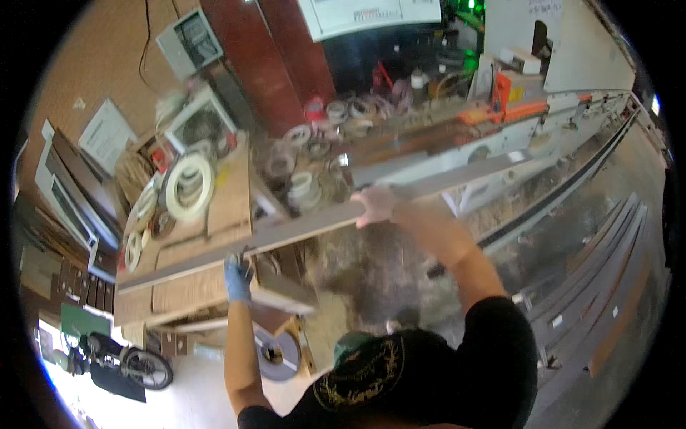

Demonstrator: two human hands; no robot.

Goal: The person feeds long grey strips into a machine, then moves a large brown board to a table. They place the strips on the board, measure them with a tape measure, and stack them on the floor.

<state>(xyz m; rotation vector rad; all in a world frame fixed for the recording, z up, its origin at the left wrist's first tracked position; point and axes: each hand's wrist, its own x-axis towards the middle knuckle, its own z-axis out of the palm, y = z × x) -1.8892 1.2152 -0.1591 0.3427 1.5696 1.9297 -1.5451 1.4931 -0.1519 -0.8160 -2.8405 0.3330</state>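
While both hands grip, long grey panel (314, 218) spans left hand (238, 275); right hand (375, 204).

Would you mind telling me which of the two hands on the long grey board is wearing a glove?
The left hand, in a blue glove, grips the long grey board from below; the right hand farther along it is bare.

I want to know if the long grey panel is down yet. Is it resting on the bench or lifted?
Lifted, it seems: the long grey panel is gripped by the left hand and right hand, slanting across the workbench. Contact underneath cannot be told.
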